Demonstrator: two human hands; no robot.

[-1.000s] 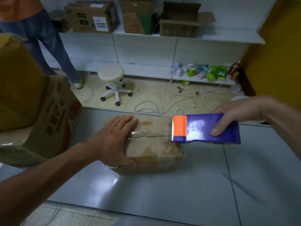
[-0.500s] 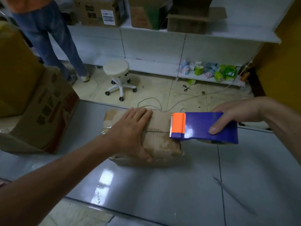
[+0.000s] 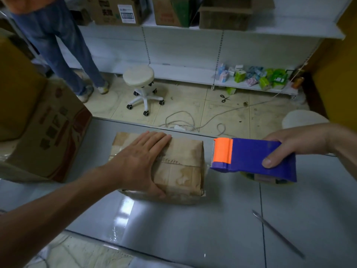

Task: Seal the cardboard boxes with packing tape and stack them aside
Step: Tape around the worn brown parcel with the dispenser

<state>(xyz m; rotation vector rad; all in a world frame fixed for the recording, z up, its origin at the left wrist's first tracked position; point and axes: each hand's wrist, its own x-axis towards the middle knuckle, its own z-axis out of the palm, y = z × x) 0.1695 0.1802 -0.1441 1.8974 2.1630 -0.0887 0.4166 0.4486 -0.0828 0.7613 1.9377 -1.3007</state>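
we see a small brown box, creased and stained, on the grey table near its far edge. the left hand presses flat on its top, fingers straight and close together. the right hand curls round a blue and orange tape dispenser just right of the box. its roll is mostly hidden underneath, and we cannot tell whether tape reaches the box.
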